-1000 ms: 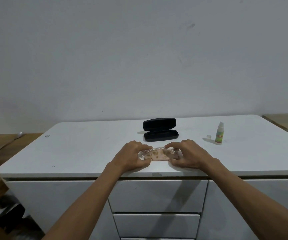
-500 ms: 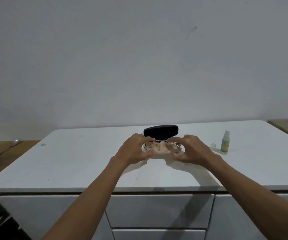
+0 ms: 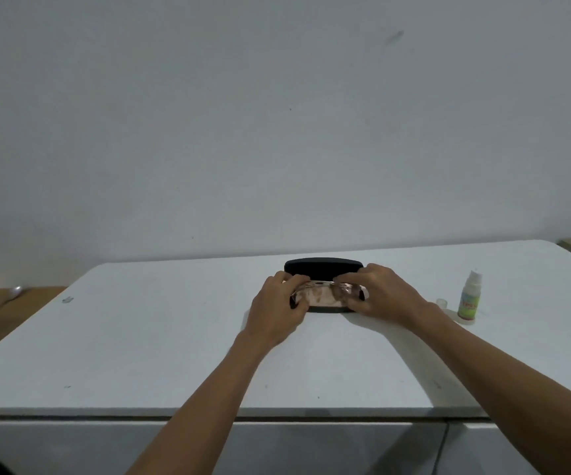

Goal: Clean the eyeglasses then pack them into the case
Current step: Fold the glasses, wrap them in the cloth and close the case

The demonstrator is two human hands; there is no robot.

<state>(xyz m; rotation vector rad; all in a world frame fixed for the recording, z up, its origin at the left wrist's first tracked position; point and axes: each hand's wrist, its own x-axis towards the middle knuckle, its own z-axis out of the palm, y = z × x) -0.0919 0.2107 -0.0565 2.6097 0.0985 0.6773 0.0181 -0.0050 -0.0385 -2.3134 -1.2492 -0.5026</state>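
The folded eyeglasses (image 3: 325,294), clear-framed with a pinkish cloth seen through or behind the lenses, sit in the lower half of the open black case (image 3: 323,265) at the middle back of the white table (image 3: 160,337). My left hand (image 3: 277,310) grips their left end. My right hand (image 3: 380,296) grips the right end. The case lid stands up behind them. My fingers hide both ends of the glasses and most of the case's lower half.
A small white spray bottle (image 3: 470,296) with a green label stands to the right of my right hand, its clear cap (image 3: 442,302) lying beside it. A wall rises right behind the table. White drawers run below the front edge.
Both hands carried the eyeglasses from near the table's front edge back and into the open case. The camera tilted upward.
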